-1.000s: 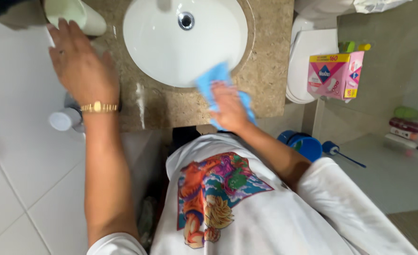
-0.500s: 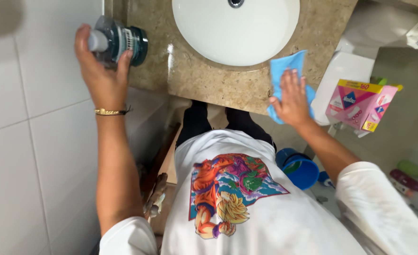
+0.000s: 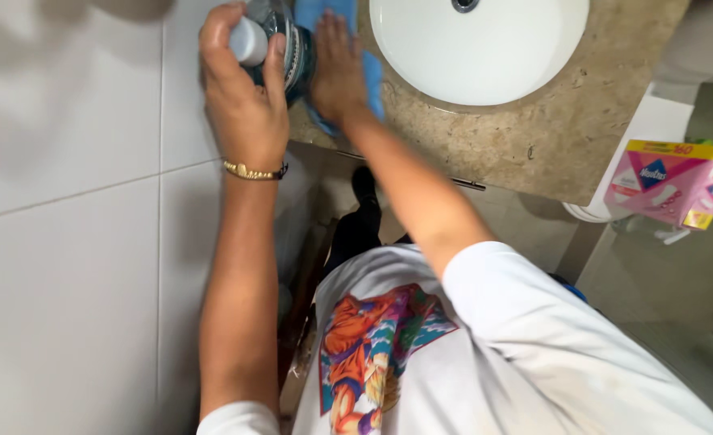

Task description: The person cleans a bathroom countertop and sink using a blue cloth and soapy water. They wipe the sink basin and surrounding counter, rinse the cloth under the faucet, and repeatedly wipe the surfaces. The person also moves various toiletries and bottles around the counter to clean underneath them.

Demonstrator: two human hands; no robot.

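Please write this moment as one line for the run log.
left hand: holds dark bottle | right hand: presses blue cloth on countertop

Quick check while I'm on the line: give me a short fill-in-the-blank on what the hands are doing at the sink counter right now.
1. The left hand grips a dark ____ with a white cap.
2. The right hand presses flat on a ____ cloth.
3. The cloth lies on the stone counter, beside the round white ____.
4. A gold ____ circles the left wrist.

Missing words: bottle; blue; sink; bracelet
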